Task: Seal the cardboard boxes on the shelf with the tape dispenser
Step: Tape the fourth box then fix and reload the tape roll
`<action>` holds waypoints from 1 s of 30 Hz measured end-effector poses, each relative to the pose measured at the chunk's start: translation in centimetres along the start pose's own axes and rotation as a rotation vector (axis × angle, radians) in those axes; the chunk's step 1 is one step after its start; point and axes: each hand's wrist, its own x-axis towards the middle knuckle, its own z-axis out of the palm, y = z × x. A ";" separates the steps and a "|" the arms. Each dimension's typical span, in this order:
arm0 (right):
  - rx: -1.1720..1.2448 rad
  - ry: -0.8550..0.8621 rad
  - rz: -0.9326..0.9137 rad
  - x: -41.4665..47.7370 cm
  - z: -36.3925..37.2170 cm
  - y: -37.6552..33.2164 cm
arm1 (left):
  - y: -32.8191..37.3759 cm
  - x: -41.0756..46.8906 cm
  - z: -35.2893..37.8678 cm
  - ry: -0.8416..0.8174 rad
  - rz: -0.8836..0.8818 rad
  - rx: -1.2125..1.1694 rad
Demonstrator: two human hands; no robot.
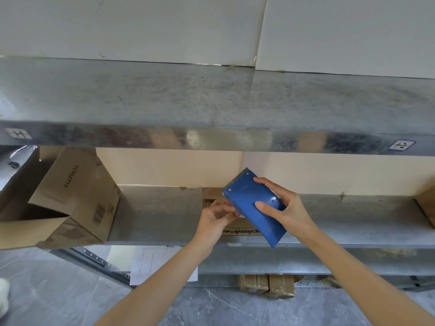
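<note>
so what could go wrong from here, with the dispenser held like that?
1. The dispenser's serrated blade points up and away, bare; the left hand fiddling at its edge could slip onto the teeth.
2. The small box under both hands sits at the shelf front edge, so pressing tape down might push it off.
3. The right hand holds the dispenser by fingertips only; it may twist.

open box (70,198) left on shelf (155,215), dispenser (253,205) right

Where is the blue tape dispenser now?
The blue tape dispenser is right of centre in the head view, held by the right hand above a small cardboard box on the metal shelf.
</note>
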 end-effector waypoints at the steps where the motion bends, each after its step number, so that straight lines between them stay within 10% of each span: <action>1: 0.005 -0.011 0.008 0.0 -0.1 -0.1 | 0.1 -0.1 -0.1 0.009 -0.029 -0.038; 30: -0.409 -0.321 0.007 0.4 -0.7 -2.1 | 1.8 1.8 -1.9 0.247 -0.162 -0.250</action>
